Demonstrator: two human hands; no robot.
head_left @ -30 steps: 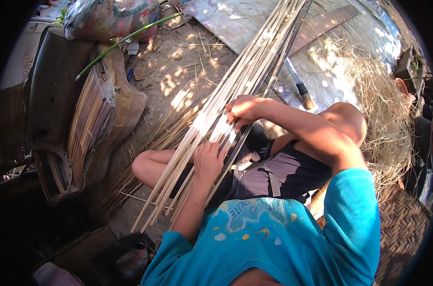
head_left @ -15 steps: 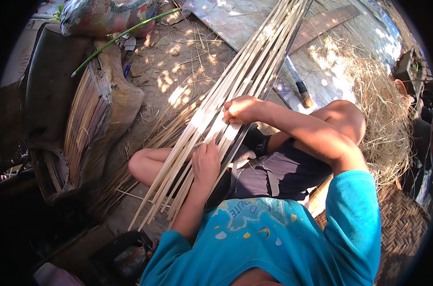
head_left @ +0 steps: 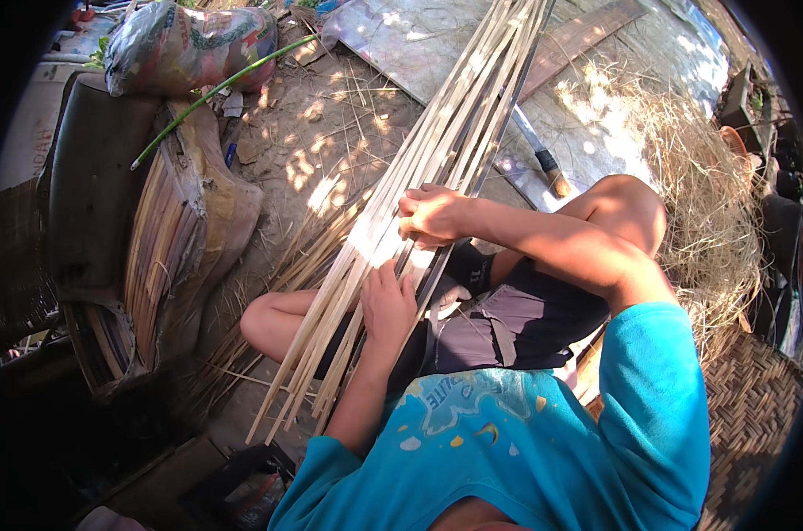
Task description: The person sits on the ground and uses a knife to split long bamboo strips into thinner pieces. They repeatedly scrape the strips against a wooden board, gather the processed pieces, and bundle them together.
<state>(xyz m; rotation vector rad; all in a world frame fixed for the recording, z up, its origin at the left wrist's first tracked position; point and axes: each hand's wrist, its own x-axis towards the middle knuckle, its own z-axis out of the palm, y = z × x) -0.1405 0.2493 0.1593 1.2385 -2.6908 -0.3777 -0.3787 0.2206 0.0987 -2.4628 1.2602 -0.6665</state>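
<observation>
A long bundle of pale bamboo strips slants across my lap, its strips fanning apart toward the lower left. A dark strip runs along the bundle's right side. My right hand has its fingers curled over strips near the middle; its fingertips are partly hidden. Just below and to the left, my left hand lies on the strips with its fingers stretched upward and the thumb apart.
At left, more strips lie bundled in brown wrapping, near a stuffed sack and a green stalk. A handled tool lies on a grey sheet. Fine shavings heap up beside woven matting.
My right hand has shifted slightly left and down along the bundle, its fingers less tightly bunched. My left hand has turned a little, its thumb now apart. The view has shifted slightly.
</observation>
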